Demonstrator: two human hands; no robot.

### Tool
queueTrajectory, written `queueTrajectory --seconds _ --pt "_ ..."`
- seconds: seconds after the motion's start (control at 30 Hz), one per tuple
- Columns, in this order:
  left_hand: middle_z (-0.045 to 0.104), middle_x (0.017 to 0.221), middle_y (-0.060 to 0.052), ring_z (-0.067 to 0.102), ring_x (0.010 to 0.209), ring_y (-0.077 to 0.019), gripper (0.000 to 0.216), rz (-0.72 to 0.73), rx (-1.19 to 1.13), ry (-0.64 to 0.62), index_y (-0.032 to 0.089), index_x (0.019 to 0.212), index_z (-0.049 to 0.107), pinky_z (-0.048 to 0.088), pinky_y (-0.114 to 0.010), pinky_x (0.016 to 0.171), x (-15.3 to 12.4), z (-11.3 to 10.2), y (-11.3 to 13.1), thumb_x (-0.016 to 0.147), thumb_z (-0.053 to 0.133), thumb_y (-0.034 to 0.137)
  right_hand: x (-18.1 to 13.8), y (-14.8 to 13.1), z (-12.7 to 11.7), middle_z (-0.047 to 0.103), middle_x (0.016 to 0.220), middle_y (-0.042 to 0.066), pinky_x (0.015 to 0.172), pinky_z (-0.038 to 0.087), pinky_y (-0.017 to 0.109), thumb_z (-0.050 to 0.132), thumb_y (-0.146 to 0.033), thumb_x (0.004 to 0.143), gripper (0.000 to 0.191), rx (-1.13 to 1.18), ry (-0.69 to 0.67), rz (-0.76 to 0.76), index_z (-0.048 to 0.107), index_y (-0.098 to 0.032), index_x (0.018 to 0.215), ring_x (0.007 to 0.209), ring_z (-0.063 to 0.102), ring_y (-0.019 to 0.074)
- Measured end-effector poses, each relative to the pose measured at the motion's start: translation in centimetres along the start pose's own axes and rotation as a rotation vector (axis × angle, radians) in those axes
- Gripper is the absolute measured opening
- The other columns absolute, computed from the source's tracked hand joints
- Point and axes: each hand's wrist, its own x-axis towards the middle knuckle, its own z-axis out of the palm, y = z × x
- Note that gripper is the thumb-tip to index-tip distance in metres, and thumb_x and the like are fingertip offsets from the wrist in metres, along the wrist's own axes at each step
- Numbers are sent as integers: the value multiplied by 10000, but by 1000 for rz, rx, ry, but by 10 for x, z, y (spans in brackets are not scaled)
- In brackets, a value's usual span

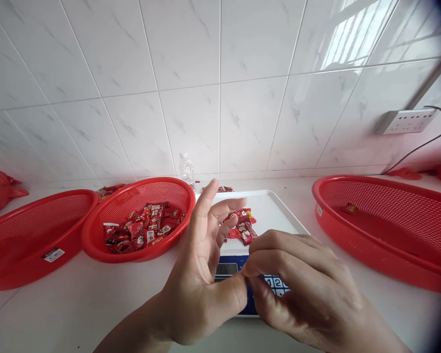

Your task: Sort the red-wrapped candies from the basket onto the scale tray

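My left hand (206,284) is held up over the front of a digital scale (227,269), its fingers spread and its palm holding nothing. At its thumb tip, my right hand (297,284) is closed, thumb and forefinger pinched together. Whether anything small sits in that pinch is hidden. Behind the hands, several small red wrapped snack packets (247,230) lie on the scale's white tray (279,211). My hands partly cover the blue panel and its number keys.
To the left, a red mesh basket (139,256) holds many red packets. Another red basket (68,230) stands farther left, and a third (338,235) on the right has a few packets inside. A clear plastic bottle (186,169) stands by the tiled wall. A power strip (407,121) hangs right.
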Motion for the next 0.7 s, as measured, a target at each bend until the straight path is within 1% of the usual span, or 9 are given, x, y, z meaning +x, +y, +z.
queueTrajectory --seconds 0.2,0.3,0.4,0.5,0.7 --pt "402 1407 -27 413 1280 -262 892 57 52 -4 432 1447 148 362 -474 1077 -1 0 -2 769 630 113 -2 1 -1 569 674 -11 519 427 226 473 -70 804 131 -20 -15 0 523 -190 816 599 546 104" --pt "439 1376 -31 383 1308 -263 860 123 94 14 409 1453 154 338 -484 1092 -2 -1 4 779 615 136 -2 6 -7 561 694 -2 499 425 228 487 -67 807 135 -15 11 50 518 -197 827 596 540 108" --pt "469 1346 -28 333 1343 -261 842 205 169 73 395 1456 157 301 -497 1111 -1 -4 11 788 603 139 -1 9 -15 543 694 -8 502 439 218 492 -50 801 162 104 42 126 507 -208 833 594 537 101" --pt "459 1361 -23 323 1349 -261 835 251 229 109 400 1453 160 292 -506 1114 -1 -4 12 796 599 132 0 7 -19 542 682 -20 511 454 204 501 -45 793 174 249 29 156 516 -209 850 596 542 91" --pt "416 1417 -11 315 1356 -256 799 313 318 135 404 1440 202 279 -507 1126 -4 1 8 809 592 108 2 2 -11 606 769 2 565 489 208 560 -62 801 185 384 -95 185 569 -202 922 669 573 102"
